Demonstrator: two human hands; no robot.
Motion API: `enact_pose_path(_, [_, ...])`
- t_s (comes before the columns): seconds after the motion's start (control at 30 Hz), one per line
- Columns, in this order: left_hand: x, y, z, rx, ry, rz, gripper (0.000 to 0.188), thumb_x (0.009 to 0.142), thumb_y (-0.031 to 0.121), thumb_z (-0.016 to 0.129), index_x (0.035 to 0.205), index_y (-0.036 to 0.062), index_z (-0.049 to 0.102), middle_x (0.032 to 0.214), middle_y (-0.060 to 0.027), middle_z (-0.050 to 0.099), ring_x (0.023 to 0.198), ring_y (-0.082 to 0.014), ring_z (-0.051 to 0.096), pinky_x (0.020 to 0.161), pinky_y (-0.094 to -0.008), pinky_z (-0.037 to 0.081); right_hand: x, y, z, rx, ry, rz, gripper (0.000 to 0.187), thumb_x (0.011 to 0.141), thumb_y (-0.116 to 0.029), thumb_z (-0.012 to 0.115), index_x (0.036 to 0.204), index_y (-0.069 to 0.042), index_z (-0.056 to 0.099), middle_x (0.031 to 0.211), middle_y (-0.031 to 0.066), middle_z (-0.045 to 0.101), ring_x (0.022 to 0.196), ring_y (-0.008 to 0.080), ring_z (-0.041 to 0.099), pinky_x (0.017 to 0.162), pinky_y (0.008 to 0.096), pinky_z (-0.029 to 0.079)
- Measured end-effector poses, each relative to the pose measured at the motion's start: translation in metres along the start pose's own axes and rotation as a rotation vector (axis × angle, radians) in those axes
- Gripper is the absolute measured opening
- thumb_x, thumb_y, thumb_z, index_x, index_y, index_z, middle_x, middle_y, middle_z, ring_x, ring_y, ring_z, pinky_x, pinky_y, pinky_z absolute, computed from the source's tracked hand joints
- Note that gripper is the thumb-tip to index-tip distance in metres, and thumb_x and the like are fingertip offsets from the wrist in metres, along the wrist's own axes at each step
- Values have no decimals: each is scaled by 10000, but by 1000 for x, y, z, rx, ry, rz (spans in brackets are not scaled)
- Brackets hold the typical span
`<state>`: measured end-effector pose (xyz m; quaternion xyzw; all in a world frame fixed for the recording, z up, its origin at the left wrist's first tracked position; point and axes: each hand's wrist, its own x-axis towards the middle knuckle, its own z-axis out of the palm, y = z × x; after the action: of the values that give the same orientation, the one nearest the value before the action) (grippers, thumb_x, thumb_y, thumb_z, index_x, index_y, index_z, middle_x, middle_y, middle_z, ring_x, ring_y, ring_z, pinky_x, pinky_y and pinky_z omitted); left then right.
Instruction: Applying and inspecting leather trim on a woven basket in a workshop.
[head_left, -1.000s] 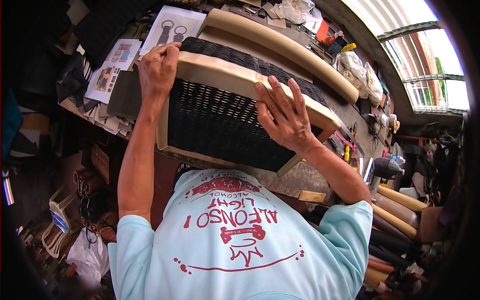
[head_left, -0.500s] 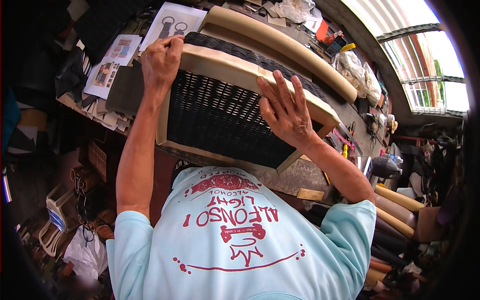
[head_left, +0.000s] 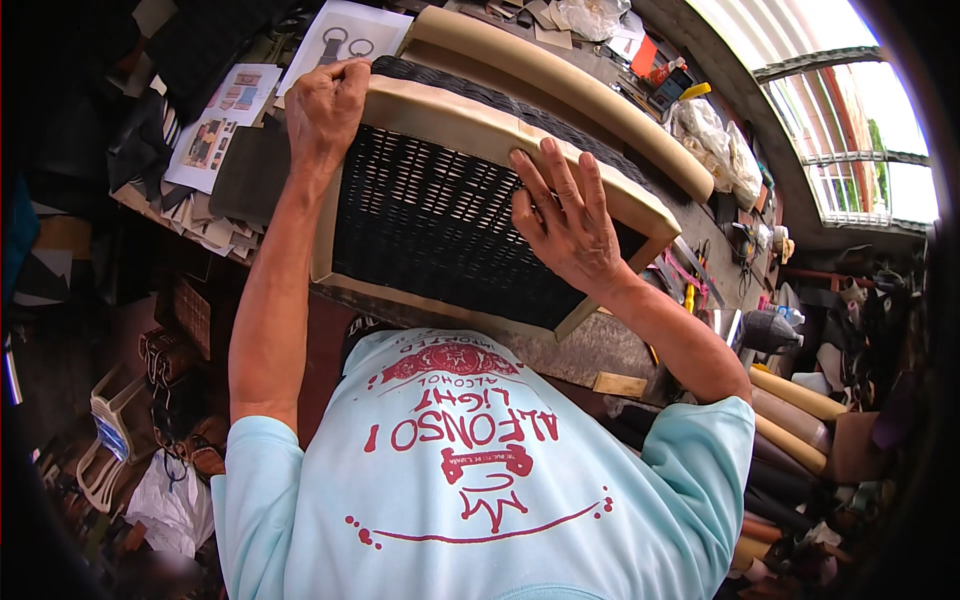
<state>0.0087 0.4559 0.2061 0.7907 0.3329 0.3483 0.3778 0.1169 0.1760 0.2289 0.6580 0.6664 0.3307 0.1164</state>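
A black woven box [head_left: 425, 215] with beige leather-like edging stands tilted at the near edge of the workbench, its wide side facing me. My left hand [head_left: 325, 118] is closed around its upper left corner, fingers curled over the beige trim. Against the upper trim, right of the middle, my right hand [head_left: 568, 222] lies with fingers stretched out and slightly apart, the fingertips touching the edging. Light shows through the gaps in the weave. What the fingers of my left hand do behind the corner is hidden.
A long beige roll [head_left: 570, 100] lies behind the box. Printed sheets [head_left: 222, 125] and scraps cover the bench's left. Plastic bags [head_left: 715, 150], tools and a bottle [head_left: 772, 332] sit to the right, above rolled material [head_left: 795, 415]. A wooden block [head_left: 620, 384] rests near the front edge.
The box's upper edge has shifted slightly away from me and up in the picture, my left hand moving with it. My right hand stays against the trim with fingers outstretched.
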Motion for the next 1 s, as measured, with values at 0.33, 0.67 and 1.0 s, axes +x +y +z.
enact_pose_path(0.33, [5, -2, 5, -17, 48, 73, 339, 872, 288, 562, 910, -11, 716, 796, -177, 703, 703, -265, 686, 681, -347, 518, 0, -2, 1, -10, -18, -3, 162, 899, -247, 550, 983, -132, 472, 1380, 90, 498, 1369, 309, 372, 1179, 523, 230])
enact_pose_path(0.67, [7, -4, 8, -21, 60, 122, 357, 883, 285, 550, 890, -40, 698, 774, -192, 690, 679, -259, 678, 648, -354, 512, -3, -3, 3, -35, -3, -21, 163, 885, -284, 560, 975, -165, 495, 1338, 34, 522, 1341, 243, 392, 1187, 511, 214])
enact_pose_path(1.0, [2, 3, 0, 11, 37, 8, 357, 894, 280, 504, 955, 14, 735, 885, -163, 715, 816, -246, 681, 781, -330, 506, -49, -5, -38, 462, 482, 697, 451, 802, -15, 687, 1164, -75, 426, 1137, 152, 428, 1214, 340, 446, 1052, 527, 360])
